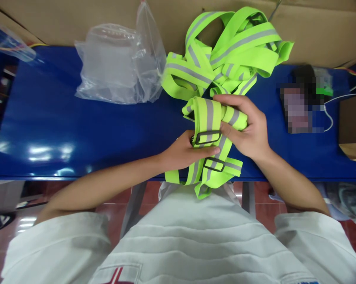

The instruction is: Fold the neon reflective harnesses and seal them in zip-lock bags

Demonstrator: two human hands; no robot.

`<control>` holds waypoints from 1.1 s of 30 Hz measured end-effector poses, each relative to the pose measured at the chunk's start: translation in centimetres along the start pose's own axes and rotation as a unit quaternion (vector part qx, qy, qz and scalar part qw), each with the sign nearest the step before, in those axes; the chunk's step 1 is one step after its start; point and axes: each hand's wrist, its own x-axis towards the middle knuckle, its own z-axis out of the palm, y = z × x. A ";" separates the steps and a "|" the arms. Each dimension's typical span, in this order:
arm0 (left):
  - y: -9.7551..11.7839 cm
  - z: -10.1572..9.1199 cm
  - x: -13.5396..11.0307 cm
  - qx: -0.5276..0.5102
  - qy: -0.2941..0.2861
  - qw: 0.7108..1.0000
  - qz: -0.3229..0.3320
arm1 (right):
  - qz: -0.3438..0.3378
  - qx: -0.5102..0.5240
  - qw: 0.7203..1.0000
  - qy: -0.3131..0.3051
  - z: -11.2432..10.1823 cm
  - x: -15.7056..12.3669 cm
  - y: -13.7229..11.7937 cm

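A neon-green reflective strap harness (209,118) with grey stripes and black buckles lies folded at the near edge of a blue table (77,130). My left hand (184,152) is closed around its lower part, thumb pressed along the strap just below a black buckle (207,137). My right hand (246,126) is closed over the folded top of the same bundle, fingers wrapped round it. A second buckle (215,164) hangs lower, where the strap ends drop over the table edge.
A pile of more green reflective straps (231,47) sits behind the bundle. Clear plastic bags (118,67) lie at the back left. A dark blurred object (305,102) with white cable is at the right. Cardboard (314,23) lines the back.
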 end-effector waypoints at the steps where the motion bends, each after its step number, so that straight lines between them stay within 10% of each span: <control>1: 0.1 -0.1 0.0 0.017 -0.006 1.000 0.008 | 0.008 0.008 1.000 -0.025 -0.4 0.3 0.2; 13: -0.4 -0.9 -0.1 0.162 -0.035 0.980 0.106 | 0.169 0.281 0.930 -0.167 -0.6 0.8 1.7; 20: -0.4 -1.4 -0.2 0.196 -0.082 0.970 0.118 | 0.119 0.218 0.941 -0.230 -1.5 0.9 0.7; 33: 1.2 -1.2 -0.1 0.059 -0.017 0.998 0.010 | 0.029 0.054 0.998 -0.010 -1.2 0.7 1.2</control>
